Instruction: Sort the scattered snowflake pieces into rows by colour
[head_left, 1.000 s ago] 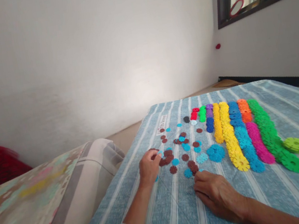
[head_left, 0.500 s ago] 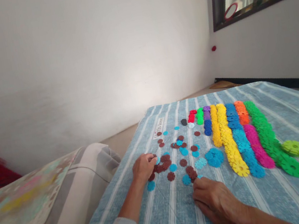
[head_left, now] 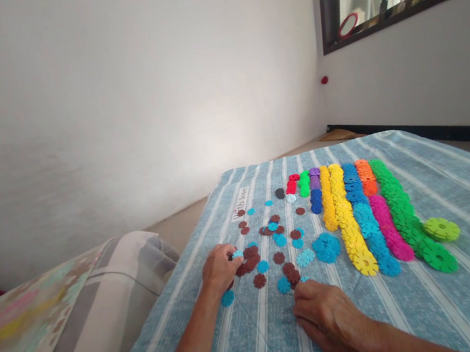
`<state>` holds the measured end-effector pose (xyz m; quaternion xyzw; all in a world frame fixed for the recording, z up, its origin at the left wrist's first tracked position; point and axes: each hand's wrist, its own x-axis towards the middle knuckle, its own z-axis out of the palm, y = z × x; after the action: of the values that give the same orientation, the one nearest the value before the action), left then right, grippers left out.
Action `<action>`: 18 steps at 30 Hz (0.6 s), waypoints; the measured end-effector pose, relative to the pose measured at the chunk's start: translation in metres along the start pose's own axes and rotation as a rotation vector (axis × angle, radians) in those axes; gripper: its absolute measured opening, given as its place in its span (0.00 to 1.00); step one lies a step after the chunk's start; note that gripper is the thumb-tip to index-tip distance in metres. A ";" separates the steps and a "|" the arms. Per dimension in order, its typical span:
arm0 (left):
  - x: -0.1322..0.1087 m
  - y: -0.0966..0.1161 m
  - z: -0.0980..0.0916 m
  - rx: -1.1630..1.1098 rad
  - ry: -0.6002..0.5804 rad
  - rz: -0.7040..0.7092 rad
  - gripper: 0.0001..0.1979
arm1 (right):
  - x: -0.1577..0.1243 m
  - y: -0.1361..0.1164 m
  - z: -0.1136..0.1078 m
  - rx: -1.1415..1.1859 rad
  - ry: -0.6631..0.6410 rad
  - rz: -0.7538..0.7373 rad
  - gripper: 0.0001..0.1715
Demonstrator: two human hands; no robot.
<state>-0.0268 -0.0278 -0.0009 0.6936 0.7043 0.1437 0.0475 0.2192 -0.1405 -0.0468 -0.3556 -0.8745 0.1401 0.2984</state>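
Note:
My left hand (head_left: 220, 268) is closed in a pinch at the left of a loose scatter of flat, notched plastic discs. A light-blue disc (head_left: 238, 255) shows at its fingertips, just beside a pile of brown discs (head_left: 249, 260). Nearer to me, my right hand (head_left: 333, 318) rests low over the cloth with its fingers pressed together. Its fingertips lie against a small cluster of brown discs (head_left: 291, 273), and a blue disc (head_left: 284, 285) is to their left. What the right fingers hold, if anything, is hidden.
Overlapping rows of discs sorted by colour run along the right, among them a yellow row (head_left: 351, 222), a magenta row (head_left: 390, 228) and a green row (head_left: 403, 214). A blue heap (head_left: 327, 247) lies left of them. Striped cloth (head_left: 262, 339) covers the surface; a draped edge (head_left: 114, 292) stands left.
The view has turned slightly right, so everything sits further left in the picture. The light-blue disc shows more clearly at my left fingertips. My right hand stays by the brown cluster.

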 end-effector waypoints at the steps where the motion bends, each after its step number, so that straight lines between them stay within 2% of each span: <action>1: 0.000 0.000 0.000 -0.012 0.002 0.000 0.07 | 0.000 0.000 0.000 -0.002 -0.001 -0.001 0.12; 5: 0.001 0.000 0.001 -0.042 -0.007 -0.005 0.12 | 0.000 0.001 0.002 -0.003 0.004 0.001 0.12; 11: 0.001 -0.003 0.004 -0.102 0.035 0.003 0.13 | 0.000 0.002 0.003 0.004 0.005 -0.007 0.12; 18: -0.004 -0.007 0.011 -0.334 0.070 0.027 0.07 | 0.000 0.000 0.002 -0.002 -0.010 -0.015 0.11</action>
<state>-0.0304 -0.0305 -0.0133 0.6801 0.6624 0.2834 0.1357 0.2182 -0.1403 -0.0487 -0.3488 -0.8787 0.1388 0.2949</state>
